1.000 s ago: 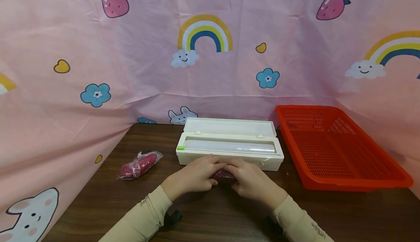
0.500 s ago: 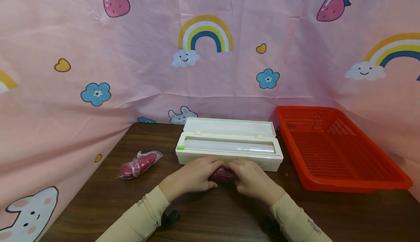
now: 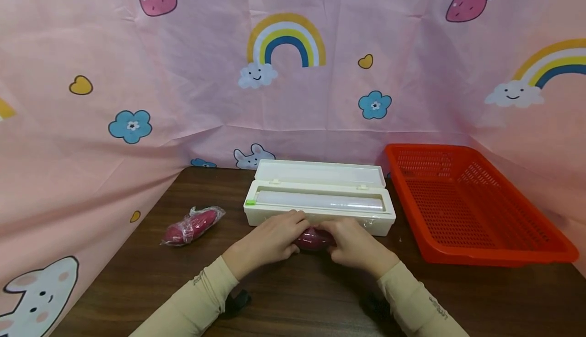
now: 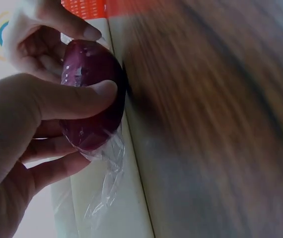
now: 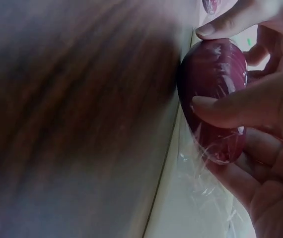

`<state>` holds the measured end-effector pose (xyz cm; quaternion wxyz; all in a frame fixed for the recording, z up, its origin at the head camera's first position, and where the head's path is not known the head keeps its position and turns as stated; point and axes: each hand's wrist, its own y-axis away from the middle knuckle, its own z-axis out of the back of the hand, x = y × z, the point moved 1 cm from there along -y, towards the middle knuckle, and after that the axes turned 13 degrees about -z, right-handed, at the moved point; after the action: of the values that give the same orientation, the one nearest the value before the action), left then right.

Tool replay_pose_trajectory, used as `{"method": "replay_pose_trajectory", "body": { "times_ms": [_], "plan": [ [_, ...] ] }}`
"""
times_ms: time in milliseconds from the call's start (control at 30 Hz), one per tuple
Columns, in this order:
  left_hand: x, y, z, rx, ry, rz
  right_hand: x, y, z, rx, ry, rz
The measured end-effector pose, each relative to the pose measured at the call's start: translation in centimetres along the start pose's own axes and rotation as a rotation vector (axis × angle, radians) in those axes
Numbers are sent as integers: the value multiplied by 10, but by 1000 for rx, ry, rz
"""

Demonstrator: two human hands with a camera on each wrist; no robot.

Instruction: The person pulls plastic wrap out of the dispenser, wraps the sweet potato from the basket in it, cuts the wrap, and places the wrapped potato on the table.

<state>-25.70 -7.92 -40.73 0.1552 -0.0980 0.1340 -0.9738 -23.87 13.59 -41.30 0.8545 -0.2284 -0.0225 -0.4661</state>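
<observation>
A dark red, elongated sweet potato (image 3: 313, 239) lies between both hands, just in front of the white cling film box. My left hand (image 3: 270, 240) grips one end, its thumb along the near side and its fingers behind. From the other end my right hand (image 3: 359, 245) holds it the same way. Glossy cling film (image 4: 106, 173) covers the skin, and loose film trails off the ends in both wrist views. Behind the hands, the cling film box (image 3: 265, 217) stands with its lid (image 3: 320, 173) raised and a film roll (image 3: 316, 200) inside.
Another sweet potato (image 3: 192, 226), wrapped in film and pinker, lies on the dark wooden table (image 3: 293, 301) at the left. An orange-red plastic basket (image 3: 412, 220) stands at the right. A patterned pink cloth (image 3: 320, 103) hangs behind and along the sides.
Both hands stay on the sweet potato while their fingers shift over it. More of its near side shows between the hands now. The head view has tilted slightly.
</observation>
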Motion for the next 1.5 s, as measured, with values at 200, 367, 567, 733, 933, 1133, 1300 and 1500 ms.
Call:
{"method": "replay_pose_trajectory", "body": {
  "times_ms": [200, 367, 567, 733, 933, 1133, 1300, 1500],
  "plan": [
    [5, 1, 5, -20, 43, -5, -1, -2, 2, 12, -17, -12],
    [6, 3, 5, -10, 67, 8, 4, 0, 4, 60, 6, -55],
    [5, 2, 3, -12, 71, 17, 9, 8, 5, 11, 137, -58],
    [4, 3, 2, 9, 47, 49, 6, 12, 12, -113, 185, -47],
    [3, 6, 3, 13, 9, 48, 0, 13, 24, -136, 118, -87],
    [7, 8, 10, -87, 8, 12, -6, 14, 44, -253, 96, -189],
    [23, 19, 31, -207, 53, 29, -12, 18, 61, -246, 88, -417],
    [56, 46, 55, -226, 78, 252, -20, 25, 69, -76, 84, -616]
  ]
}}
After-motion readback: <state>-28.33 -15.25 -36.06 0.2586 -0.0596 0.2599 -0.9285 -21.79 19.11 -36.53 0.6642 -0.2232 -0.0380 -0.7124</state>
